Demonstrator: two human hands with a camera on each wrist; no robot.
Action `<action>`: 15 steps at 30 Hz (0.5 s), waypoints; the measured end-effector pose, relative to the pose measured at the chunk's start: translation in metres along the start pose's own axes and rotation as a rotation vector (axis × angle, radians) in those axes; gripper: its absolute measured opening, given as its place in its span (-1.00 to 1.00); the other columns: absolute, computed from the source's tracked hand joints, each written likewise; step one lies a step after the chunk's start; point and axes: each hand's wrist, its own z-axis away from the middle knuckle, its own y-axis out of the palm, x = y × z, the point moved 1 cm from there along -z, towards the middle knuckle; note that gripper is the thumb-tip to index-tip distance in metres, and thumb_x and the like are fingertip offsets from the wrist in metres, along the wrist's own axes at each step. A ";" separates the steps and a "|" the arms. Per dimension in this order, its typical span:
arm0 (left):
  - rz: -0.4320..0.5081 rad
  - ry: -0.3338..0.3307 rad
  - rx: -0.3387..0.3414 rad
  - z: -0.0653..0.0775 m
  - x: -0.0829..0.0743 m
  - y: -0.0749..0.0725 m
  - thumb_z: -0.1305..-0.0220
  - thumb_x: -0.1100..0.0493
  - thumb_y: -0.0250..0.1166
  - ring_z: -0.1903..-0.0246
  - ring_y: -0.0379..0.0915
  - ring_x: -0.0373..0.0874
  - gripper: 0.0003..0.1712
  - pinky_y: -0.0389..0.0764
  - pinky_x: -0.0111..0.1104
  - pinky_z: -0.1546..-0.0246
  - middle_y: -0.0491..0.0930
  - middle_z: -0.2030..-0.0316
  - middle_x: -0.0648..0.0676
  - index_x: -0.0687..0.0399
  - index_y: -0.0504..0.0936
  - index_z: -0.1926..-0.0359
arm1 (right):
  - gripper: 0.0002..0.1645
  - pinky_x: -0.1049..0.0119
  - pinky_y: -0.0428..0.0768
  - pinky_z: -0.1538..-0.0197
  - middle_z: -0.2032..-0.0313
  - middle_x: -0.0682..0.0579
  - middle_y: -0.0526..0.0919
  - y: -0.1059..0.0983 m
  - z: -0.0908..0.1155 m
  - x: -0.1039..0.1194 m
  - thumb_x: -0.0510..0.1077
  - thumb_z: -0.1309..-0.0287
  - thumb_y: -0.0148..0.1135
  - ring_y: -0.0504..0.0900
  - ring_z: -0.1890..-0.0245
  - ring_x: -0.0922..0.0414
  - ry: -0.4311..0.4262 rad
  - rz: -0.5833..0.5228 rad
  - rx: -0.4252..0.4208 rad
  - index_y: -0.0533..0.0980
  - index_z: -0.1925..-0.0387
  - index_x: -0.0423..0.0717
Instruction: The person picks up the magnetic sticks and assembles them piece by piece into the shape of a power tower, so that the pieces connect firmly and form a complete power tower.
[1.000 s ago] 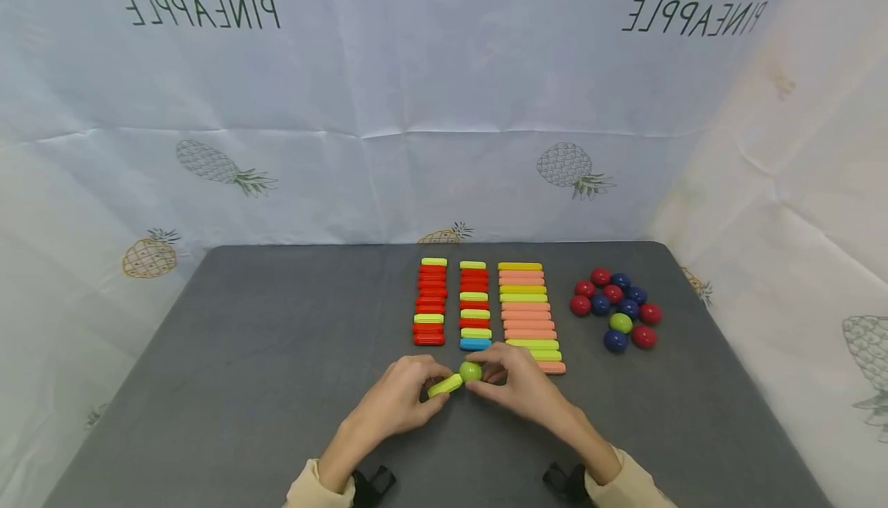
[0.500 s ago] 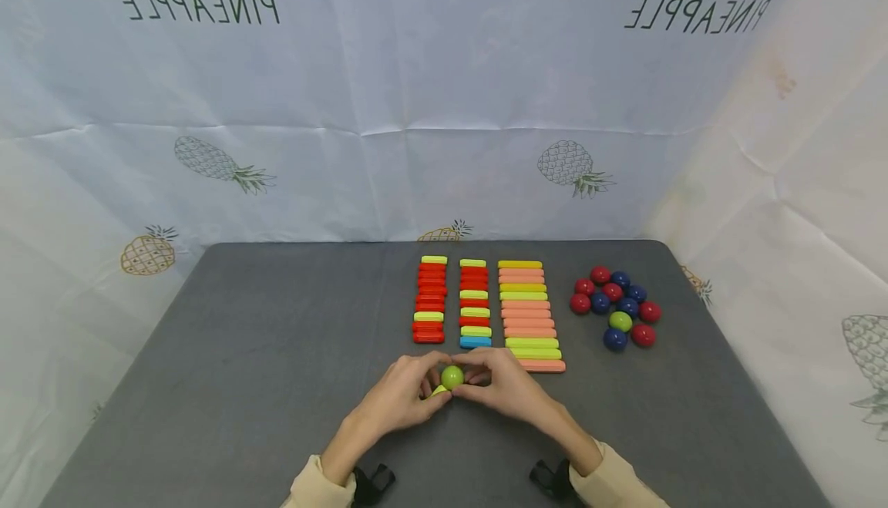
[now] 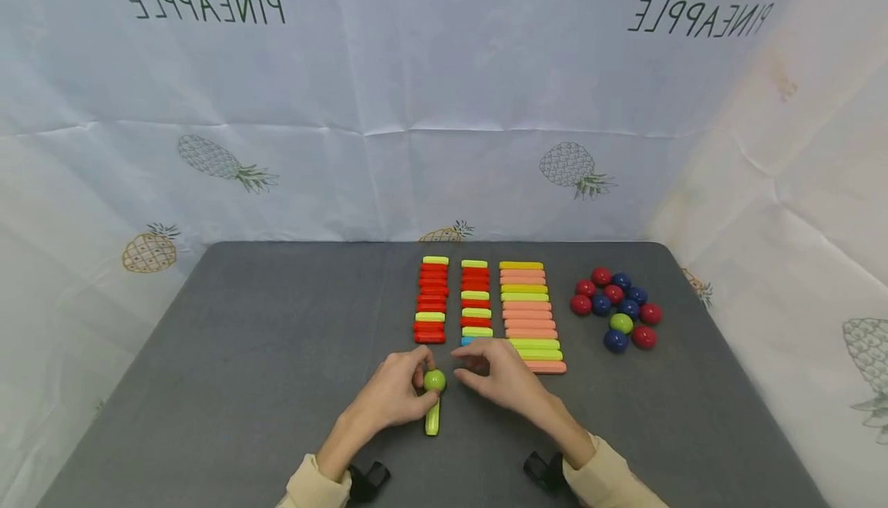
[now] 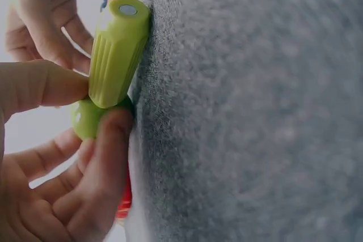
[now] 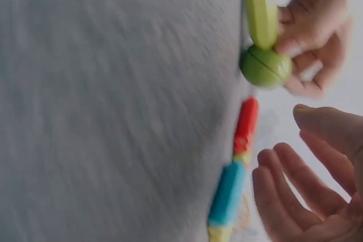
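My left hand (image 3: 400,390) pinches a green ball (image 3: 434,381) between thumb and fingers, low over the grey table. A yellow-green magnetic rod (image 3: 432,420) meets the ball and points toward me. In the left wrist view, the rod's near end (image 4: 127,9) shows a round metal disc, and its other end sits against the ball (image 4: 87,119). My right hand (image 3: 505,375) hovers just right of the ball with nothing in it. Its thumb and fingers are spread apart in the right wrist view.
Beyond the hands lie a column of short red and yellow-green rods (image 3: 433,290), a similar column (image 3: 475,304) with a blue rod at its near end, and longer pink and yellow rods (image 3: 527,314). Several red, blue and green balls (image 3: 615,311) cluster at right.
The left hand's rod has turned to point toward me, and the ball has moved left to it. The right hand has let go of the ball, which the left hand now pinches.
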 end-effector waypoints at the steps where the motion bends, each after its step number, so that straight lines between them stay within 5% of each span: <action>1: -0.011 0.002 0.001 0.001 0.000 0.000 -0.09 0.29 0.39 0.70 0.28 -0.39 -0.78 0.35 -0.49 0.65 0.49 0.52 0.02 0.08 0.55 0.24 | -0.69 0.36 0.70 0.17 0.17 -0.05 0.80 -0.005 0.001 0.000 -0.23 -0.16 0.47 0.70 0.29 0.18 0.003 0.036 -0.027 0.72 0.03 -0.19; 5: -0.093 0.070 0.022 0.005 0.002 -0.002 -0.24 0.22 0.38 0.29 0.58 -0.24 -0.73 0.65 -0.34 0.29 0.62 0.13 0.03 0.02 0.64 0.02 | -0.69 0.11 0.73 0.10 0.18 -0.06 0.80 -0.041 0.015 -0.007 -0.23 -0.11 0.51 0.72 0.21 0.05 0.062 0.182 -0.168 0.74 0.07 -0.18; 9: -0.129 0.225 0.104 0.007 0.009 -0.009 -0.39 0.31 0.26 -0.23 0.51 -0.08 -0.71 0.59 -0.11 -0.23 0.59 -0.24 0.03 -0.06 0.74 -0.04 | -0.66 -0.16 0.66 0.01 0.14 -0.17 0.78 -0.088 0.038 -0.025 -0.25 -0.06 0.52 0.70 0.09 -0.16 0.151 0.389 -0.329 0.73 0.08 -0.24; 12: -0.133 0.291 0.189 0.009 0.011 -0.016 -0.38 0.43 0.18 -0.27 0.49 -0.08 -0.63 0.53 -0.10 -0.30 0.63 -0.23 0.01 -0.06 0.80 0.09 | -0.61 -0.28 0.56 -0.02 0.08 -0.31 0.71 -0.118 0.059 -0.041 -0.24 -0.06 0.51 0.62 0.06 -0.29 0.254 0.514 -0.349 0.71 0.04 -0.29; 15: -0.183 0.291 0.223 0.012 0.010 -0.020 -0.34 0.33 0.31 -0.14 0.51 -0.17 -0.72 0.55 -0.16 -0.20 0.67 -0.12 -0.06 -0.15 0.82 0.14 | -0.56 -0.31 0.52 0.00 0.07 -0.39 0.66 -0.136 0.075 -0.058 -0.24 -0.01 0.52 0.60 0.10 -0.34 0.334 0.567 -0.298 0.69 0.04 -0.34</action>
